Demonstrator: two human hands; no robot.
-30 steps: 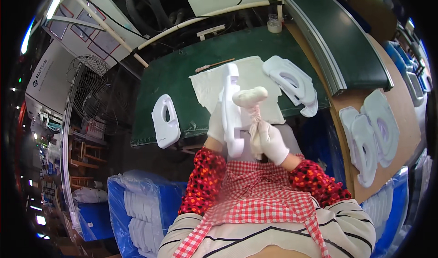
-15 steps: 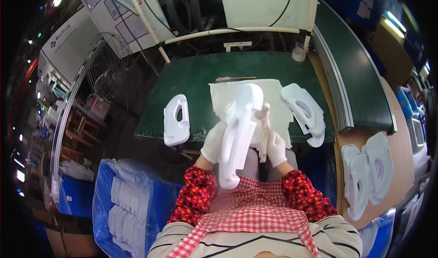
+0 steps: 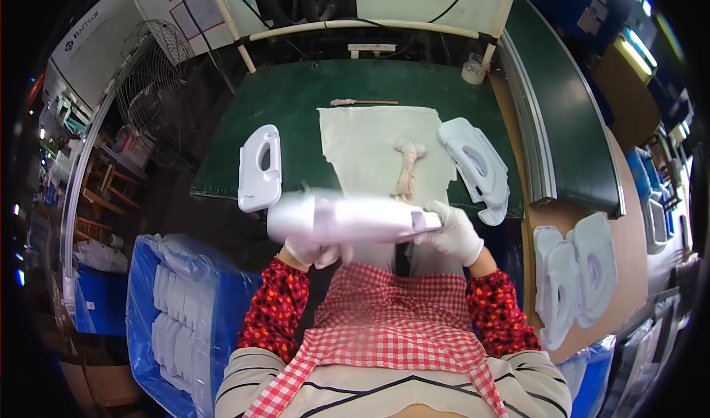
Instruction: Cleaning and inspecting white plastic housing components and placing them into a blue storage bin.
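A white moulded plastic part, smeared by motion, lies crosswise in front of me above the apron. My left hand, in a white glove, grips it from below near its left end. The gloved right hand is closed on its right end. Just beyond the part, a bunched beige rag rests on a cream cloth spread over the green table. To the left stands another white plastic part with an oval hole. Several similar stacked white parts lie right of the cloth.
A thin stick lies behind the cloth, and a jar stands at the far right corner. A blue plastic-lined bin with rows of white parts is at lower left. More white parts rest on cardboard at right.
The white part has swung from upright to crosswise. My right hand has left the rag on the cloth and taken the part's right end. The view has shifted slightly.
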